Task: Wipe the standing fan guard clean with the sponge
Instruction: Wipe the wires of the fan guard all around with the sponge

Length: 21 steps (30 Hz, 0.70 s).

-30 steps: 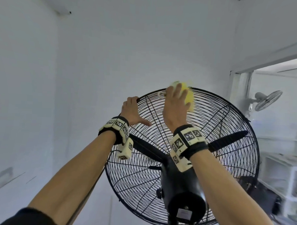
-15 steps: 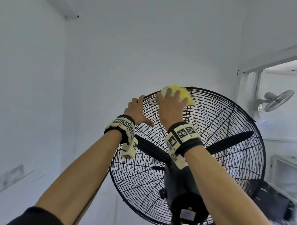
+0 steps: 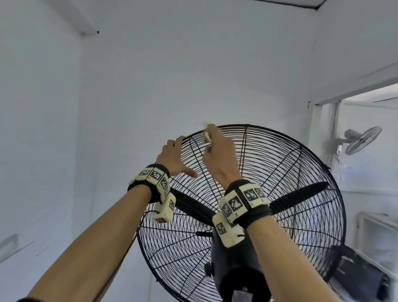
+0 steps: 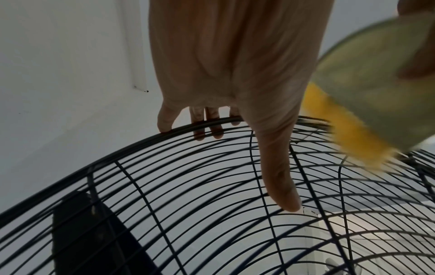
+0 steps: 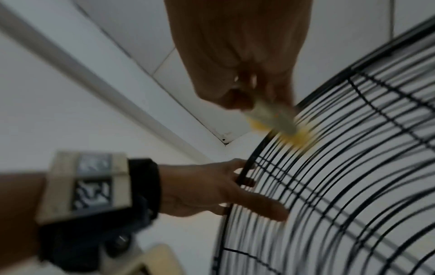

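two hands: both raised to the top rim of the black fan guard (image 3: pixel 283 177).
left hand (image 3: pixel 173 157): fingers hooked over the rim, thumb spread on the wires, likely steadying it.
right hand (image 3: pixel 218 155): clasping the yellow sponge (image 5: pixel 277 124), pressing it on the upper wires beside the left hand.
stage: wiping seems underway.

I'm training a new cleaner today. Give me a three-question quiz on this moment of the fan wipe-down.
1. True or false: the left hand holds the sponge.
2. Which part of the fan guard does the sponge touch: A) bottom, B) top rim, C) motor housing?
3. Fill in: the left hand's fingers hook over the guard's ____.

Key: 1 false, the right hand pinches it; 2 B; 3 rim.
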Motion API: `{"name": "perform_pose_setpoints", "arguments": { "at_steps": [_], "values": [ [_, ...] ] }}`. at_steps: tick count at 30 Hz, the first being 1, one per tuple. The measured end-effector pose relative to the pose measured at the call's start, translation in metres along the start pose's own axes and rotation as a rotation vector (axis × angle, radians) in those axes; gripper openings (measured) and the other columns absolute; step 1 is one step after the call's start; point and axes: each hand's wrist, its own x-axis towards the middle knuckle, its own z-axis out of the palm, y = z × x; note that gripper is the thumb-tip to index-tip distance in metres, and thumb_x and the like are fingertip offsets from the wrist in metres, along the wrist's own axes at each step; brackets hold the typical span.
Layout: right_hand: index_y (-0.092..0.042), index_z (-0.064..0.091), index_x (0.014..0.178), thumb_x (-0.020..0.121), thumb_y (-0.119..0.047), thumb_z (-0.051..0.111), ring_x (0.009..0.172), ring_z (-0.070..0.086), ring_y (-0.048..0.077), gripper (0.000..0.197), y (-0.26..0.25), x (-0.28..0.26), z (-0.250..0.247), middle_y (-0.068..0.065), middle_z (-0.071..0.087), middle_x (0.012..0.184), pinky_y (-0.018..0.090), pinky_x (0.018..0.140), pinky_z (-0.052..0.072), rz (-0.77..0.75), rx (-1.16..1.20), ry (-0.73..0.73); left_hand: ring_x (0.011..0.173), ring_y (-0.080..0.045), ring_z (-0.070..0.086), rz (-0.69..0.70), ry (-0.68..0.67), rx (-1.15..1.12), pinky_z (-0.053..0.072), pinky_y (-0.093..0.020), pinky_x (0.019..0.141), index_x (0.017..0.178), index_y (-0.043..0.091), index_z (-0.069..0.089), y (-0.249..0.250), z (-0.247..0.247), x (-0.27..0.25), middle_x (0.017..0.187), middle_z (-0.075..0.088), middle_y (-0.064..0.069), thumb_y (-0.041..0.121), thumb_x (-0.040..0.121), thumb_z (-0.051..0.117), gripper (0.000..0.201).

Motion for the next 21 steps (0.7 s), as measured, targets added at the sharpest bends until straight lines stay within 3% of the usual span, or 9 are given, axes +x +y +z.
{"name": "perform_pose_setpoints", "arguments": {
  "at_steps": [1,3,6,10,12,15,17,19,21],
  "values": [
    [-0.014,0.050,0.105,0.085,0.014,0.048,0.068,0.056,0.019,0.035,-0.004,-0.002,0.001,0.014,0.063,0.090,0.022,0.054,0.041,-0.018,0.096,-0.072,0.144,-0.034,0.035,0.000,0.003,-0.002,0.040,-0.052,0.114,0.162,0.023,0.015,-0.002,0.000,0.000,0.154,0.033,-0.012,0.048,0.054,0.101,0.140],
    [-0.013,0.048,0.106,0.089,0.011,0.047,0.068,0.054,0.018,0.030,-0.010,-0.005,0.000,0.013,0.061,0.092,0.027,0.057,0.042,-0.067,0.133,-0.141,0.144,-0.033,0.034,0.001,0.014,-0.015,0.040,-0.051,0.113,0.162,0.024,0.016,-0.006,0.000,-0.001,0.155,0.033,-0.012,0.048,0.054,0.100,0.139],
    [-0.009,0.047,0.119,0.096,-0.002,0.049,0.105,0.054,0.033,0.023,-0.007,-0.010,-0.010,0.018,0.046,0.135,0.040,0.078,0.047,-0.141,-0.133,-0.100,0.145,-0.032,0.032,0.009,0.010,-0.021,0.040,-0.051,0.114,0.163,0.024,0.014,-0.007,-0.002,-0.004,0.157,0.031,-0.011,0.050,0.055,0.100,0.141],
    [-0.011,0.037,0.135,0.093,0.007,0.049,0.099,0.062,0.044,0.047,0.006,-0.019,-0.032,0.026,0.020,0.158,0.044,0.071,0.053,0.068,-0.419,-0.028,0.145,-0.032,0.033,0.017,0.009,-0.025,0.040,-0.051,0.115,0.163,0.024,0.015,-0.003,0.000,-0.003,0.157,0.032,-0.011,0.049,0.054,0.101,0.140],
    [-0.013,0.032,0.140,0.092,0.010,0.048,0.110,0.059,0.051,0.056,0.005,-0.024,-0.031,0.030,0.014,0.161,0.052,0.082,0.057,0.135,-0.511,-0.053,0.145,-0.032,0.033,0.015,0.008,-0.026,0.040,-0.051,0.115,0.162,0.024,0.016,-0.001,0.000,-0.003,0.157,0.032,-0.012,0.048,0.054,0.101,0.140],
    [-0.008,0.028,0.149,0.095,0.004,0.052,0.128,0.049,0.052,0.060,-0.002,-0.030,-0.015,0.031,0.015,0.160,0.055,0.100,0.050,0.112,-0.574,-0.218,0.146,-0.033,0.032,0.003,0.015,-0.014,0.039,-0.051,0.115,0.163,0.023,0.015,-0.002,0.001,-0.004,0.157,0.031,-0.012,0.047,0.056,0.100,0.139],
    [-0.007,0.037,0.138,0.093,0.003,0.058,0.106,0.063,0.042,0.051,-0.008,-0.031,-0.008,0.029,0.034,0.153,0.048,0.087,0.054,-0.002,-0.427,-0.277,0.146,-0.033,0.032,0.001,0.019,-0.006,0.039,-0.051,0.116,0.164,0.022,0.014,-0.004,0.000,-0.004,0.157,0.031,-0.013,0.046,0.058,0.100,0.138],
    [-0.009,0.046,0.119,0.093,0.002,0.057,0.070,0.059,0.019,0.031,-0.012,-0.031,-0.011,0.015,0.061,0.110,0.040,0.066,0.045,-0.087,-0.149,-0.264,0.146,-0.034,0.032,-0.001,0.025,0.000,0.039,-0.051,0.115,0.164,0.022,0.014,-0.005,-0.001,-0.004,0.157,0.031,-0.013,0.044,0.059,0.099,0.137],
    [-0.010,0.047,0.114,0.095,-0.001,0.055,0.065,0.055,0.015,0.023,-0.009,-0.032,-0.015,0.009,0.062,0.097,0.037,0.062,0.044,-0.054,-0.070,-0.137,0.146,-0.033,0.032,0.002,0.022,-0.001,0.039,-0.052,0.115,0.163,0.023,0.014,-0.005,-0.001,-0.004,0.158,0.031,-0.013,0.046,0.058,0.099,0.137]
  ]
}}
